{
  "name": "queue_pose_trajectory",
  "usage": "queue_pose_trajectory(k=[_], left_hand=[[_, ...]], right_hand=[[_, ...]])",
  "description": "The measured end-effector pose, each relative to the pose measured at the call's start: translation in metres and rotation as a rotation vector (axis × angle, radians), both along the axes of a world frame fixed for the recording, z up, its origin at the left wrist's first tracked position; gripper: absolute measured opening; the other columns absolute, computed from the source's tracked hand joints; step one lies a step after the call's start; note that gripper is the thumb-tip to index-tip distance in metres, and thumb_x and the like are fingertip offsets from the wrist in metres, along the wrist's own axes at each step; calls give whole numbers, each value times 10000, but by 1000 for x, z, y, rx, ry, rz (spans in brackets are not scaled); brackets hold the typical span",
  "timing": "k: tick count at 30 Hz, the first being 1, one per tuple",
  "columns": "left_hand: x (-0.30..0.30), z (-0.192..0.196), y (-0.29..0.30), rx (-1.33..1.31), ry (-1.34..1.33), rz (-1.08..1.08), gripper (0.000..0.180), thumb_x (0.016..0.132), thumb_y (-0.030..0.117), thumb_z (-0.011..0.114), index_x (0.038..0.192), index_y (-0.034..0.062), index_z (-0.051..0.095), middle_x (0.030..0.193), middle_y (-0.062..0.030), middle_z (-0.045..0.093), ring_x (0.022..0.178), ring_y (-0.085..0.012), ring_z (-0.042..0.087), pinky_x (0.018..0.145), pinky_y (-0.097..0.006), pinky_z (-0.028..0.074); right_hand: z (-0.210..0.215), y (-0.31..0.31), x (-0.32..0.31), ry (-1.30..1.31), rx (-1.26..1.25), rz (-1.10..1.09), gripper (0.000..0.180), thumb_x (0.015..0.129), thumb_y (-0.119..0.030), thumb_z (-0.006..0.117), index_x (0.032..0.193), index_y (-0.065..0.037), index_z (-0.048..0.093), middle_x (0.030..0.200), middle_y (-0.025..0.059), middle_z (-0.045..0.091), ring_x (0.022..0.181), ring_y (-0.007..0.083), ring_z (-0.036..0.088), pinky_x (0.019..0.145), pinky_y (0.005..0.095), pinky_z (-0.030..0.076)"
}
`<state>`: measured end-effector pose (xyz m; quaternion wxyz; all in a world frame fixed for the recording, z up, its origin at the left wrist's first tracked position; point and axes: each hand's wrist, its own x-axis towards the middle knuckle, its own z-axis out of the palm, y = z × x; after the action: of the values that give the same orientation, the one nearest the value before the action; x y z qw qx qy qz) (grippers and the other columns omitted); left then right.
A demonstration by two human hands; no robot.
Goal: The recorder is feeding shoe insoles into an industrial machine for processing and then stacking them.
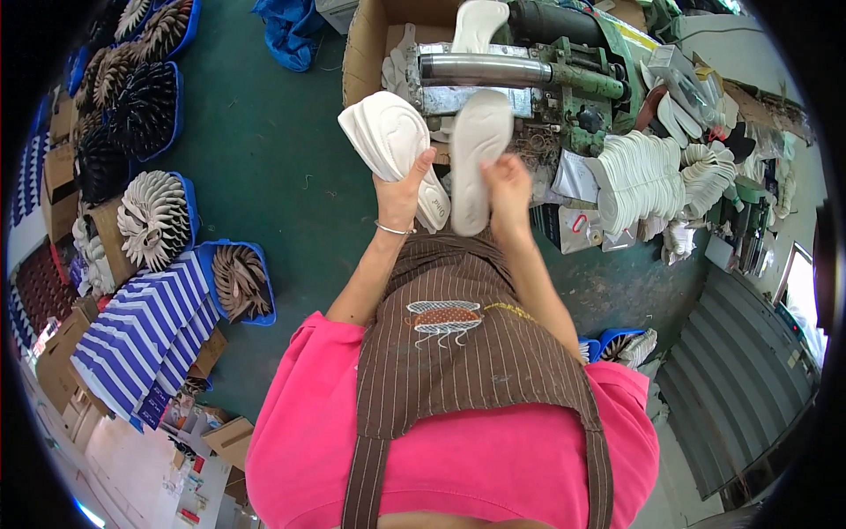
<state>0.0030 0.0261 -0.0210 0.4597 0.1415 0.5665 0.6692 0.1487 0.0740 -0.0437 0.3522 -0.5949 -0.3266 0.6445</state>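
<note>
In my left hand (404,194) is a fanned stack of white insoles (384,132), gripped by its edge with the thumb on top. My right hand (508,185) pinches the edge of a single white insole (480,132), held upright just right of the stack and apart from it. Both are in front of a green roller machine (590,79) with a shiny metal roller (485,68). Another white insole (478,25) lies at the far side of that roller. The fingers of my right hand are slightly blurred.
A cardboard box (363,53) stands behind the machine's left end. Bundles of white insoles (639,181) sit on the right. Along the left are blue baskets (189,207) of fanned insoles and striped blue-white boxes (145,322). A grey corrugated panel (740,379) stands at lower right.
</note>
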Motion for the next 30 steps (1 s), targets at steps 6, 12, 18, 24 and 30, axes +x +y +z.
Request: queue_pose_trajectory(k=[6, 12, 18, 24, 30], left_hand=[[6, 2, 5, 4, 43, 9, 465, 767, 177, 741, 1126, -21, 522, 1023, -75, 600, 903, -143, 555, 818, -272, 446], [9, -1, 0, -6, 311, 62, 450, 780, 202, 731, 1102, -42, 532, 1048, -80, 584, 935, -145, 540, 834, -280, 436], [12, 0, 2, 16, 213, 24, 442, 776, 214, 735, 1088, -28, 538, 1028, -68, 583, 923, -145, 542, 833, -267, 432], [3, -9, -11, -26, 21, -24, 377, 817, 224, 688, 1071, -10, 538, 935, -68, 588, 765, -139, 571, 702, -292, 510], [12, -1, 1, 6, 192, 94, 318, 876, 249, 610, 1053, -9, 556, 924, -77, 603, 761, -140, 585, 673, -287, 500]], right_hand=[[39, 24, -32, 43, 50, 339, 186, 862, -81, 585, 1019, 17, 565, 927, 92, 649, 780, 105, 606, 728, 225, 486], [18, 0, -13, 68, -46, 74, 167, 856, -28, 563, 1020, 2, 550, 907, 81, 657, 766, 116, 620, 683, 236, 501], [37, 18, -32, 72, -33, 241, 135, 841, -67, 604, 953, 8, 589, 851, 48, 653, 733, 85, 597, 657, 234, 485], [12, 7, 0, -24, 35, 50, 138, 864, -95, 585, 960, 4, 581, 804, 9, 627, 672, 51, 554, 600, 193, 439], [25, 0, -28, 87, 134, 412, 179, 841, -92, 603, 985, 16, 606, 793, 35, 645, 707, 63, 574, 611, 215, 459]])
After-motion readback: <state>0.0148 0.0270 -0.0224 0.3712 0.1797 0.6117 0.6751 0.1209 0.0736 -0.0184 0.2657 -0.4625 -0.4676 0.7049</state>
